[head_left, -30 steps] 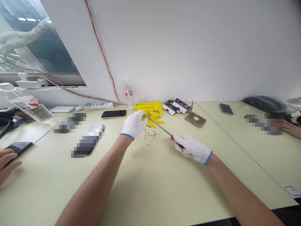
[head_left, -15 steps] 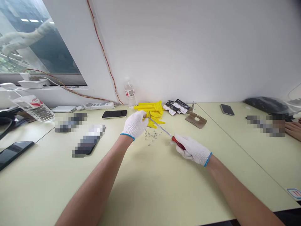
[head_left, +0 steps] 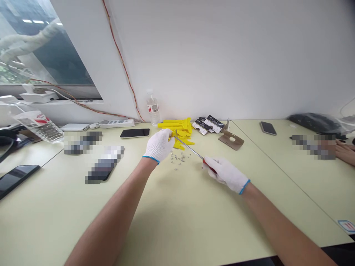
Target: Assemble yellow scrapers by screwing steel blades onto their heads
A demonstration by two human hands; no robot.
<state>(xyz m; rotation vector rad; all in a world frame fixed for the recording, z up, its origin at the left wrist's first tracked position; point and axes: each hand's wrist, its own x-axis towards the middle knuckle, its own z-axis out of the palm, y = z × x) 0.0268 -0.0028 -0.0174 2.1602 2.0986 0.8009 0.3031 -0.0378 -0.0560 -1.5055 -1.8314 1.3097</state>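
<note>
My left hand (head_left: 159, 145), in a white knitted glove with a blue cuff, pinches a small yellow plastic piece (head_left: 173, 134), mostly hidden by the fingers. In my right hand (head_left: 229, 174), gloved alike, is a screwdriver (head_left: 191, 149) with a red handle and a long metal shaft. Its shaft slants up and left, with the tip at the yellow piece. Exact contact there is too small to make out. Behind my left hand lies a pile of yellow plastic parts (head_left: 183, 125), some with long handles. Several small metal screws (head_left: 181, 159) are scattered on the table below the pile.
Black-and-white cards (head_left: 212, 124) and a brown card (head_left: 231, 141) with a hole lie right of the pile. A water bottle (head_left: 153, 109) stands by the wall, near a black phone (head_left: 135, 133). Another person's hand (head_left: 345, 152) rests at the far right.
My right hand has turned slightly around the screwdriver handle, covering more of the red. The left hand and yellow piece stay nearly in place.
</note>
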